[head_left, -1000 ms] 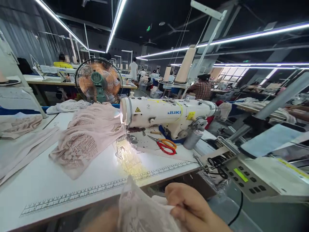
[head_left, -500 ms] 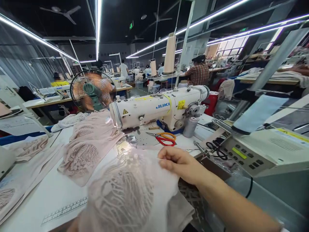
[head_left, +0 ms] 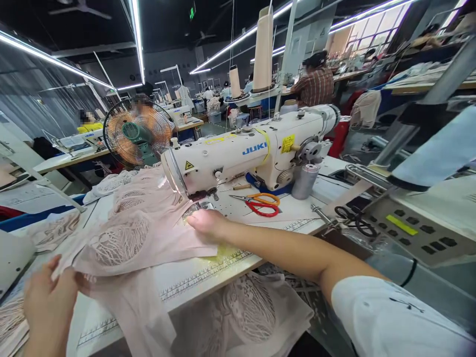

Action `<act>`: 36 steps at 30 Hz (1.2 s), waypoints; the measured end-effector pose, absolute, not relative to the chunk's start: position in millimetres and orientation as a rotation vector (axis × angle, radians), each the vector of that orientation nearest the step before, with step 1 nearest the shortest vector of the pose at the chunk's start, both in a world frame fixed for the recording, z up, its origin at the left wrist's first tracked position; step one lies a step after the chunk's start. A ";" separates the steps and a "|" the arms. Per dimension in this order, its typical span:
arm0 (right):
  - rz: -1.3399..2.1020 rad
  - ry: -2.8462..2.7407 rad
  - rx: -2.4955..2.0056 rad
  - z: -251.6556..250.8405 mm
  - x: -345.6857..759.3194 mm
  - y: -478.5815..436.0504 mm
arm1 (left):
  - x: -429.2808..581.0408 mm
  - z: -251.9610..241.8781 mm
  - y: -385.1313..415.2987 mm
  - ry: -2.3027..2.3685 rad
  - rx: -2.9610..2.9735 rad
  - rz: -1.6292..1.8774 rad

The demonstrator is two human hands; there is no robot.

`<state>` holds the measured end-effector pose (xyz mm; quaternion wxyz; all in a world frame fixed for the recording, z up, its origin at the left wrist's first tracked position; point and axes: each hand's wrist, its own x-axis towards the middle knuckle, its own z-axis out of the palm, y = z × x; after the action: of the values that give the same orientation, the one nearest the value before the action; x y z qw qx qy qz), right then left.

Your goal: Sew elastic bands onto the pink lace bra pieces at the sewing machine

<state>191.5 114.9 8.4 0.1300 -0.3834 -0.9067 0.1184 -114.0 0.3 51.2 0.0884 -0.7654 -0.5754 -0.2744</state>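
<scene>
A pale pink sheer garment piece with a lace panel (head_left: 121, 243) lies across the machine table, its near part draping over the front edge. My right hand (head_left: 206, 223) is closed on its far edge, close beside the needle area of the white JUKI sewing machine (head_left: 226, 158); the fingertips are partly hidden. At the piece's left edge, my left hand (head_left: 52, 297) grips the cloth between thumb and fingers. More pink lace pieces (head_left: 130, 198) run back behind the machine head in a joined row. Another lace part (head_left: 251, 307) hangs below the table edge, near my lap.
Red-and-orange-handled scissors (head_left: 262, 204) lie on the machine bed, beside a grey thread spool (head_left: 305, 181). A control box (head_left: 409, 228) stands at right. A ruler strip (head_left: 204, 275) marks the table front. Behind are a fan (head_left: 137, 131), thread cones (head_left: 263, 49) and people at other machines.
The lace piece, held up in front of the camera before, now lies on the table. My right hand has moved left to the needle area. My left hand has come into clear view.
</scene>
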 end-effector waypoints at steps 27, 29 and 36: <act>0.101 -2.941 -1.017 -5.8 239.9 101.0 | 39.6 -24.6 109.0 -1.390 -2.597 -0.196; 0.138 -2.973 -1.029 -2.5 241.3 101.0 | 35.8 -25.2 109.5 -1.348 -2.664 -0.241; 0.220 -3.032 -1.028 3.9 242.9 101.2 | 36.5 -27.3 113.2 -1.364 -2.610 -0.216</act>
<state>242.9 101.2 3.9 -0.0339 -0.3202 -0.9442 0.0686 36.5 113.2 -27.3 0.0942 -0.8800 -0.4597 -0.0729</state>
